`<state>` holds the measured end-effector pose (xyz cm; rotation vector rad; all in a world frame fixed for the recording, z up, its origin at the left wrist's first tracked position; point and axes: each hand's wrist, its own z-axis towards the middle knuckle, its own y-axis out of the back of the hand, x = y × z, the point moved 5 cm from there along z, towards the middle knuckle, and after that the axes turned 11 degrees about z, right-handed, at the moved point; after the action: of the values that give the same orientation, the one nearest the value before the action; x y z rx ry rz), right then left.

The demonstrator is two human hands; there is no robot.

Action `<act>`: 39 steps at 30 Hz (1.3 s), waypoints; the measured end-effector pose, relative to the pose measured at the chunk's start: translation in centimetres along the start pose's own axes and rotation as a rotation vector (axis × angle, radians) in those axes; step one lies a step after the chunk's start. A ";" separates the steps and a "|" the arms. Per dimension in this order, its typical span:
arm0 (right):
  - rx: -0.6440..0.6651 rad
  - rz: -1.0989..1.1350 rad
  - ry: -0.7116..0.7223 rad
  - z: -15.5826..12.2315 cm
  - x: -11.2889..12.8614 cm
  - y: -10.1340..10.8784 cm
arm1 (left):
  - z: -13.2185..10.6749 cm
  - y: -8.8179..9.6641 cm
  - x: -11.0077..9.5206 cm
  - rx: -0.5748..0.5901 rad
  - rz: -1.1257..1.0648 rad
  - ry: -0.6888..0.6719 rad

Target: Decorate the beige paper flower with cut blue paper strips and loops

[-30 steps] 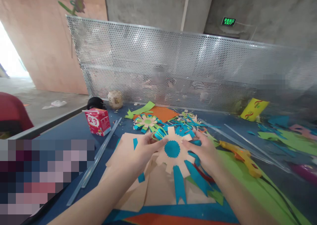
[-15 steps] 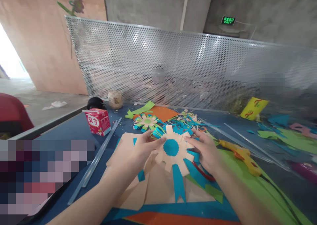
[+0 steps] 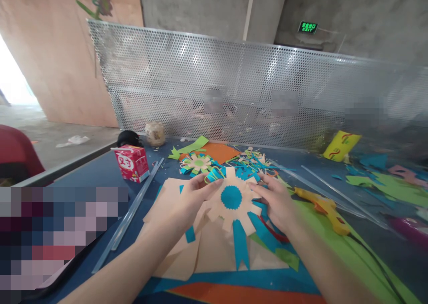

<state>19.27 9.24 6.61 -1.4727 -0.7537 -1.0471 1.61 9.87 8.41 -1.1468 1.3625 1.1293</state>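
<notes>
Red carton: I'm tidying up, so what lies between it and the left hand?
Clear sticks and beige sheets lie between the red carton and left hand in the head view.

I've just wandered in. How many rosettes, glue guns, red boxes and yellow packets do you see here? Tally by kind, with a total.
Rosettes: 2 (held rosette between left hand and right hand; rear rosette on the table)
Glue gun: 1
Red box: 1
Yellow packet: 1
Total: 5

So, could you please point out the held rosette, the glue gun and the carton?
Held rosette (image 3: 231, 198), head view: blue centre.
Glue gun (image 3: 329, 207), head view: yellow body.
Carton (image 3: 129, 164), head view: printed side.
</notes>
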 end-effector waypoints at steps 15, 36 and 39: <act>-0.025 -0.028 0.016 0.2 -0.1 0.4 | 0.3 0.4 -0.7 -0.099 0.080 -0.061; -0.059 -0.109 0.055 0.0 0.0 0.5 | 1.3 0.4 0.9 -0.004 -0.083 -0.069; -0.082 -0.114 0.037 0.1 -0.1 0.7 | 1.8 0.7 1.6 0.011 -0.095 -0.116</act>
<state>19.83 9.19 6.25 -1.4900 -0.7832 -1.2013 1.04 11.61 6.75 -1.1088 1.2119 1.1013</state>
